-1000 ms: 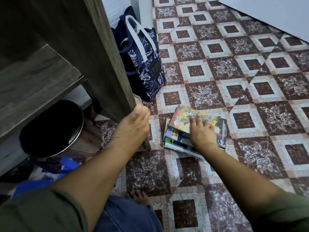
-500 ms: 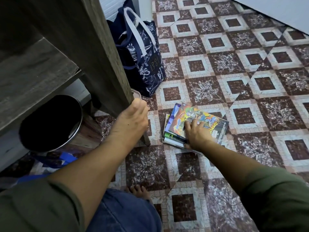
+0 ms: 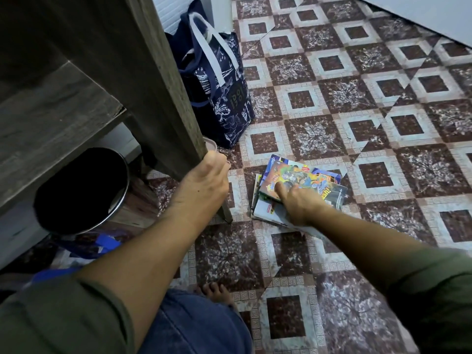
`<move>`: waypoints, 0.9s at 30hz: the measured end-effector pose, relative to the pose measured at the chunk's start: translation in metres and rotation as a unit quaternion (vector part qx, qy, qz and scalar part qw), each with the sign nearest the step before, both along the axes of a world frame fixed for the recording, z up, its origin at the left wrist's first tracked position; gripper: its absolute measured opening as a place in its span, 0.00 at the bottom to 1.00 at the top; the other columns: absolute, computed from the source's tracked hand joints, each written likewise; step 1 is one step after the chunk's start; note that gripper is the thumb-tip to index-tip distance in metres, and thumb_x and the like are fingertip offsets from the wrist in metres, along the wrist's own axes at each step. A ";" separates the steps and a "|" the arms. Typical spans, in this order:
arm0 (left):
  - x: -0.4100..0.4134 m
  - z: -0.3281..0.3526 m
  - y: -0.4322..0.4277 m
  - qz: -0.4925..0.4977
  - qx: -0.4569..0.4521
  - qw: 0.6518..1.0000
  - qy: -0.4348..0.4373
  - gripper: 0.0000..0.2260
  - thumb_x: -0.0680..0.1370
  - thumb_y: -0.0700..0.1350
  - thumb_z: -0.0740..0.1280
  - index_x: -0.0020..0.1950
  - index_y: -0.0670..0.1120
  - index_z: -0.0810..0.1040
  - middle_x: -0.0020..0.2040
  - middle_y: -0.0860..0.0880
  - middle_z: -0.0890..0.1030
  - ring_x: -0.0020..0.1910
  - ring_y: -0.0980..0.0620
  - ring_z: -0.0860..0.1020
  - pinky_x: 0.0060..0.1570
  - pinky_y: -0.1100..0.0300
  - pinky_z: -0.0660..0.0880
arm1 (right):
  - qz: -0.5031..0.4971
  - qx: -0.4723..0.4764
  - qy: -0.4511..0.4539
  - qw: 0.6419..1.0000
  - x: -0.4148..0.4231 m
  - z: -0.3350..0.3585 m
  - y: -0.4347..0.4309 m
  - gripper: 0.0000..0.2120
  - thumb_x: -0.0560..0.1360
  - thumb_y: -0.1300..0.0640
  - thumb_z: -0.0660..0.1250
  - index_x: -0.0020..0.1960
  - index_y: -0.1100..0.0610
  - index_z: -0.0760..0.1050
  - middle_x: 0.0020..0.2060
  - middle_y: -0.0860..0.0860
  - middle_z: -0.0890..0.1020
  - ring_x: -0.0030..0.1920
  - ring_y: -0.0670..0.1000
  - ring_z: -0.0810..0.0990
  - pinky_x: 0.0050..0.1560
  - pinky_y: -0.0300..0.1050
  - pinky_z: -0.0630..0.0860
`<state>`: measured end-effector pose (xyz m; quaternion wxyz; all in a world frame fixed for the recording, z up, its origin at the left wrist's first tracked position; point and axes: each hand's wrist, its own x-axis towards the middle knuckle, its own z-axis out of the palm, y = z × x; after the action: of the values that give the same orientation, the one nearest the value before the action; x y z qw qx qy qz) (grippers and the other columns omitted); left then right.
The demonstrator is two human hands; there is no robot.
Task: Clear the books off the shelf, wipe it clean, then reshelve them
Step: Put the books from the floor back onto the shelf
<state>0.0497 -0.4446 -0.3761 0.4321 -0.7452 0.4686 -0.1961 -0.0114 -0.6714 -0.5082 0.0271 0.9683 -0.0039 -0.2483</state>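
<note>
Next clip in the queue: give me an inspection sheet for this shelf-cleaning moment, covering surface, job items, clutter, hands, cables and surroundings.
Surface: patterned tile floor; wooden shelf bare where visible.
Job's things: stack of books lying flat on the floor, colourful cover on top.
Clutter: navy tote bag standing beside the shelf's side panel; black round bin under the shelf.
Hands: left hand in a grip on the panel's edge; right hand closing around the stack's near edge.
Cables: nothing seen.
Surroundings: bare foot, white wall.
</note>
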 end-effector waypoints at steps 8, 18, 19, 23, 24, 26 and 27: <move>0.001 0.000 -0.004 0.010 0.001 1.000 0.006 0.15 0.68 0.38 0.56 0.42 0.51 0.80 0.40 0.48 0.63 0.51 0.46 0.66 0.62 0.49 0.57 | -0.062 0.067 -0.032 0.995 0.026 0.030 -0.038 0.32 0.73 0.54 0.68 0.70 0.56 0.55 0.44 0.56 0.79 0.42 0.57 0.77 0.37 0.46 0.70; 0.000 -0.001 -0.002 0.015 0.015 1.000 -0.004 0.16 0.70 0.36 0.53 0.44 0.51 0.78 0.41 0.48 0.64 0.49 0.44 0.62 0.61 0.47 0.55 | -0.100 -0.030 -0.102 0.989 0.021 0.029 -0.027 0.17 0.79 0.60 0.59 0.66 0.58 0.59 0.46 0.56 0.78 0.39 0.57 0.79 0.32 0.48 0.74; 0.000 -0.001 -0.002 0.014 0.013 1.000 -0.006 0.18 0.70 0.35 0.52 0.44 0.51 0.78 0.41 0.47 0.63 0.49 0.45 0.62 0.61 0.47 0.55 | -0.102 -0.029 -0.107 0.989 0.023 0.043 -0.032 0.16 0.79 0.59 0.61 0.64 0.58 0.60 0.43 0.54 0.78 0.37 0.56 0.78 0.33 0.49 0.76; 0.000 -0.001 -0.004 0.008 0.009 1.000 -0.011 0.17 0.70 0.36 0.53 0.45 0.51 0.79 0.42 0.48 0.65 0.51 0.44 0.63 0.61 0.47 0.55 | -0.088 -0.049 -0.132 0.986 0.021 0.097 -0.042 0.19 0.74 0.53 0.66 0.61 0.56 0.64 0.45 0.55 0.80 0.42 0.58 0.80 0.35 0.46 0.70; 0.000 0.000 -0.005 0.011 0.007 1.000 -0.007 0.15 0.70 0.38 0.56 0.45 0.51 0.79 0.42 0.49 0.67 0.52 0.45 0.65 0.62 0.48 0.55 | -0.085 -0.042 -0.137 0.986 0.018 0.104 -0.043 0.20 0.73 0.52 0.67 0.60 0.56 0.65 0.46 0.55 0.80 0.44 0.59 0.80 0.36 0.46 0.70; -0.001 0.001 -0.005 0.018 0.001 1.000 0.006 0.13 0.69 0.39 0.58 0.45 0.50 0.80 0.43 0.51 0.71 0.52 0.45 0.66 0.62 0.49 0.56 | -0.084 -0.012 -0.137 0.987 0.010 0.110 -0.042 0.22 0.71 0.50 0.69 0.60 0.55 0.66 0.46 0.55 0.80 0.44 0.58 0.80 0.38 0.46 0.72; -0.001 0.003 -0.005 0.025 -0.003 1.000 0.008 0.15 0.69 0.37 0.57 0.44 0.50 0.81 0.42 0.51 0.71 0.52 0.46 0.67 0.62 0.49 0.57 | -0.085 0.008 -0.125 0.988 0.005 0.105 -0.039 0.24 0.70 0.49 0.70 0.61 0.54 0.66 0.45 0.53 0.79 0.43 0.57 0.80 0.39 0.46 0.74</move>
<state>0.0483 -0.4497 -0.3733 0.4312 -0.7592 0.4529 -0.1805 -0.0065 -0.7108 -0.4028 -0.0021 0.9881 -0.0874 -0.1266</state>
